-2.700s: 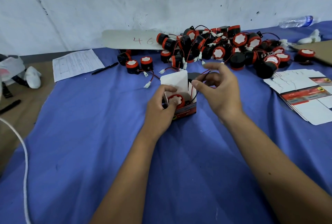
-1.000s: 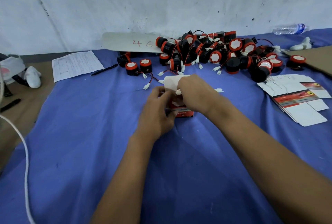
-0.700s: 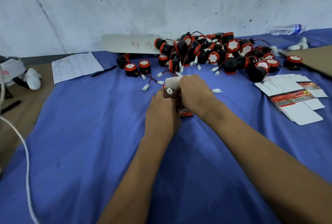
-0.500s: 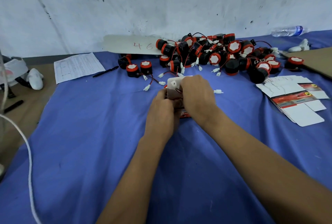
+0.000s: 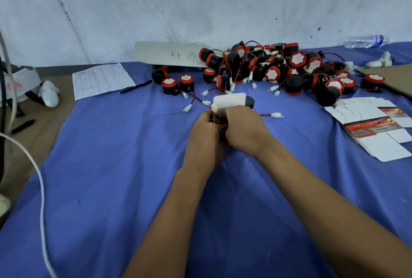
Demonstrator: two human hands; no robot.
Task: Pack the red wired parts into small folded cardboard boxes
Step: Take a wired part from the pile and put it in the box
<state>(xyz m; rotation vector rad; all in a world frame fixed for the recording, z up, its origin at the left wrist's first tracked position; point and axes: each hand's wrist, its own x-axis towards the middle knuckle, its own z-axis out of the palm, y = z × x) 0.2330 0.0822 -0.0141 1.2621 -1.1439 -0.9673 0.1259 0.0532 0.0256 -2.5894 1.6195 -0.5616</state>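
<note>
My left hand [image 5: 206,135] and my right hand [image 5: 244,129] are closed together around a small cardboard box [image 5: 229,101] at the middle of the blue cloth. Only its white top flap shows above my fingers. The red wired part inside is hidden. A red wire with a white connector [image 5: 276,115] lies on the cloth just right of my right hand. A heap of red and black wired parts [image 5: 278,70] sits at the back, and two more parts [image 5: 177,83] stand left of it.
A stack of flat unfolded boxes [image 5: 374,130] lies at the right. A printed sheet [image 5: 101,80] and a pen [image 5: 136,86] lie at the back left. A white cord [image 5: 41,190] crosses the left edge. A water bottle [image 5: 364,41] lies far right.
Both hands have closed tighter over the box and now cover its body. The red part seen in the open box earlier is out of sight.
</note>
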